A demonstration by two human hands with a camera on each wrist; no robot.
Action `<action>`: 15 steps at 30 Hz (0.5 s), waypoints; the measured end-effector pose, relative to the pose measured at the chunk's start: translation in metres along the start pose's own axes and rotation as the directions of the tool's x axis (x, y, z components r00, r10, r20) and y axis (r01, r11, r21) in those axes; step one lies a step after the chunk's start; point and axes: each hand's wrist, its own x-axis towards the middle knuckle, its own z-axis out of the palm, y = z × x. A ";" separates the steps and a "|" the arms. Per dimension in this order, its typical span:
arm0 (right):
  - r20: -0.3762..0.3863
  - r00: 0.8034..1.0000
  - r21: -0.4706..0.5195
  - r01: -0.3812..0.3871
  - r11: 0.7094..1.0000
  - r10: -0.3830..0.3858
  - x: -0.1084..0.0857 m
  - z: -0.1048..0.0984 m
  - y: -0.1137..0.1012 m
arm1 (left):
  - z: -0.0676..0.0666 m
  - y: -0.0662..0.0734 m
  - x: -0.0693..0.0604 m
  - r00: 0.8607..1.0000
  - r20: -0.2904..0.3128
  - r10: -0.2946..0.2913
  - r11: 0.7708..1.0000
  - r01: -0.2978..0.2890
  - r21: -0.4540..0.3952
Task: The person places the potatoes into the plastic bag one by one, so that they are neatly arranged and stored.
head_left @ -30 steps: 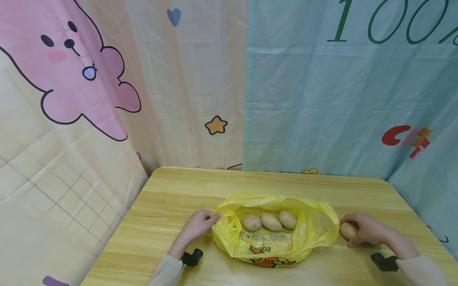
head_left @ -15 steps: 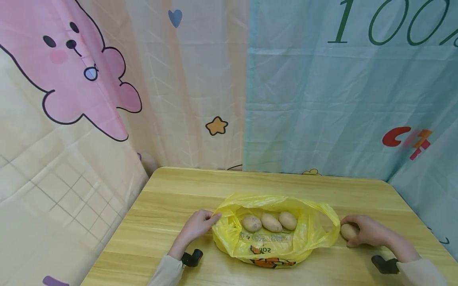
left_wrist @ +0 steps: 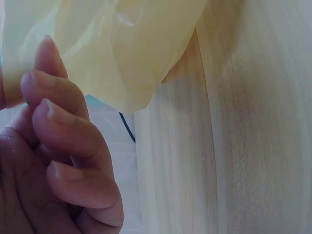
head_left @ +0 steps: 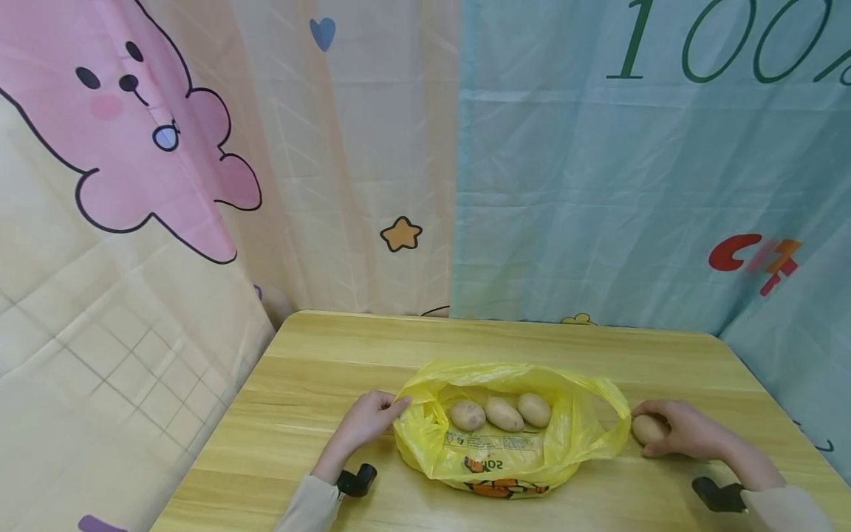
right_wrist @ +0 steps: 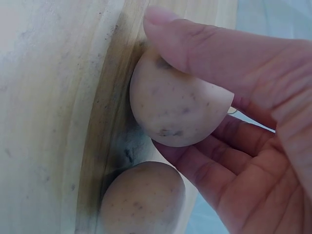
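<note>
A yellow plastic bag point(head_left: 425, 454) lies on the table with its mouth spread wide. Inside it sit three potatoes point(head_left: 503, 414) in a row. My left hand point(head_left: 368, 418) pinches the bag's left edge between thumb and forefinger; in the left wrist view the other fingers point(left_wrist: 73, 126) are bent and hold nothing. To the right of the bag, beside its handle loop, my right hand point(head_left: 685, 428) has thumb and fingers round a potato point(right_wrist: 180, 105) on the table. A second potato point(right_wrist: 144, 202) lies close by in the right wrist view; the hand hides it in the head view.
The wooden table point(head_left: 319, 355) has its far edge against printed curtains point(head_left: 366, 148). Black wrist mounts sit on the left wrist point(head_left: 357, 479) and the right wrist point(head_left: 718, 493). Bare tabletop lies behind the bag and to its left.
</note>
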 end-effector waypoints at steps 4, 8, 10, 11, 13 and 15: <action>-0.038 0.998 -0.009 0.048 0.999 -0.048 -0.002 0.003 0.001 | 0.000 0.000 0.000 1.000 0.000 -0.001 1.000 0.001 -0.001; -0.078 0.995 -0.037 0.065 0.997 -0.067 -0.004 0.005 0.002 | 0.001 0.000 0.000 1.000 0.001 -0.003 1.000 0.003 -0.001; -0.093 0.994 -0.046 0.048 0.998 -0.052 -0.004 0.005 0.002 | 0.001 0.000 0.000 1.000 0.002 -0.001 1.000 0.001 0.000; -0.097 0.994 -0.049 0.036 0.998 -0.041 -0.005 0.005 0.002 | 0.001 0.000 0.000 1.000 0.002 0.000 1.000 0.000 0.001; -0.104 0.994 -0.050 0.013 0.999 -0.018 -0.005 0.005 0.001 | 0.001 0.000 0.000 1.000 0.002 0.003 1.000 -0.003 0.002; -0.116 0.993 -0.055 0.008 0.998 -0.014 -0.006 0.005 0.000 | 0.002 0.000 0.000 1.000 0.003 0.004 1.000 -0.004 0.004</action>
